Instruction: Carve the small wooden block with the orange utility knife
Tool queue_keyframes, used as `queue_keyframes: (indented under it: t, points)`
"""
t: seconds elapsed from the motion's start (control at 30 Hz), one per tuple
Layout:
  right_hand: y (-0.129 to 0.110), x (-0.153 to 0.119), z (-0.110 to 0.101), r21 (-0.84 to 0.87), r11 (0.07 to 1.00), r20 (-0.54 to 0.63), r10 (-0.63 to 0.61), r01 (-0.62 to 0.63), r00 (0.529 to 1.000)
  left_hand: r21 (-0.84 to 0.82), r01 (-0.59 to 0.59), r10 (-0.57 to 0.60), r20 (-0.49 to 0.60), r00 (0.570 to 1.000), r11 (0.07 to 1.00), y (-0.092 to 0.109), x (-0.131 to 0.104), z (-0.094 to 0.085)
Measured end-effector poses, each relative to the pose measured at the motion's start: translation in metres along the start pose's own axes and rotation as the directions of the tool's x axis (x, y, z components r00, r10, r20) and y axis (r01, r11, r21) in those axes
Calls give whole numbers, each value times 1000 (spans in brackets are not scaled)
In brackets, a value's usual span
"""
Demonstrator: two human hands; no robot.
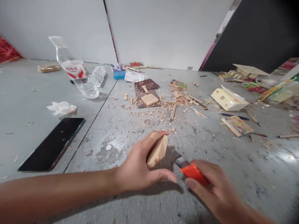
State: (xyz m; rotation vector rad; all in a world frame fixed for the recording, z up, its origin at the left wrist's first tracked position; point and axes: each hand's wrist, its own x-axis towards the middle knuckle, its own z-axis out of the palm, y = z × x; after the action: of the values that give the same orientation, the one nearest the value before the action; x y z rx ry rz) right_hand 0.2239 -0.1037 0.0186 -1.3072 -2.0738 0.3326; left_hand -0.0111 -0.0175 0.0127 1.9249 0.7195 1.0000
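Observation:
A small faceted piece of pale wood (157,152) rests in my left hand (142,165), with the fingers curled behind it. The left thumb is stretched out to the right, apart from the wood. My right hand (212,183) grips an orange utility knife (195,174), its dark blade pointing up and left toward the wood. A narrow gap separates the blade from the wood and from my left thumb. A bandage-like strip (154,136) wraps one left finger.
A black phone (52,144), crumpled tissue (62,108) and water bottle (77,70) are on the left. Wood shavings (181,98), a brown sheet (151,84), a square wood block (149,99) and a carving tool (173,112) lie ahead. A small house model (227,99) stands right.

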Motion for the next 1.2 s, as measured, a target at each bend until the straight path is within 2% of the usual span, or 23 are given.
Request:
queue_keyframes:
  t: [0.1, 0.23, 0.37, 0.43, 0.57, 0.7, 0.8, 0.9, 1.03, 1.13, 1.2]
  points:
    - [1, -1, 3, -24, 999, -9, -49, 49, 999, 21, -30, 28, 82, 996, 999, -2, -1, 1]
    - [2, -2, 4, -84, 991, -101, -113, 105, 988, 103, -188, 168, 176, 970, 977, -5, -3, 5]
    - [-4, -1, 1, 32, 983, 6, -183, 183, 983, 211, -342, 286, 256, 923, 916, -6, -1, 9]
    - [-6, -3, -1, -30, 971, -5, -236, 236, 972, 253, -382, 315, 270, 910, 889, -6, 0, 11]
    - [-4, -10, -6, -180, 935, 0, -310, 305, 951, 330, -331, 249, 266, 931, 884, -3, 2, 12]
    - [-5, -10, -7, -204, 910, 59, -356, 361, 933, 413, -303, 164, 339, 927, 859, -1, 1, 12]
    - [-11, -2, -5, -162, 894, 116, -402, 417, 908, 435, -324, 158, 374, 914, 840, -2, -1, 12]
    - [-15, 3, -5, -142, 900, 158, -390, 411, 907, 464, -328, 127, 413, 902, 823, -2, -2, 12]
    - [-8, -5, -6, -17, 912, 218, -397, 410, 891, 492, -309, 82, 429, 899, 814, 0, -1, 12]
    - [0, -16, -6, 150, 894, 207, -447, 423, 870, 500, -301, 71, 428, 901, 812, 2, 0, 12]
    - [0, -18, -6, 170, 894, 160, -439, 414, 884, 498, -300, 68, 431, 900, 813, 2, 0, 12]
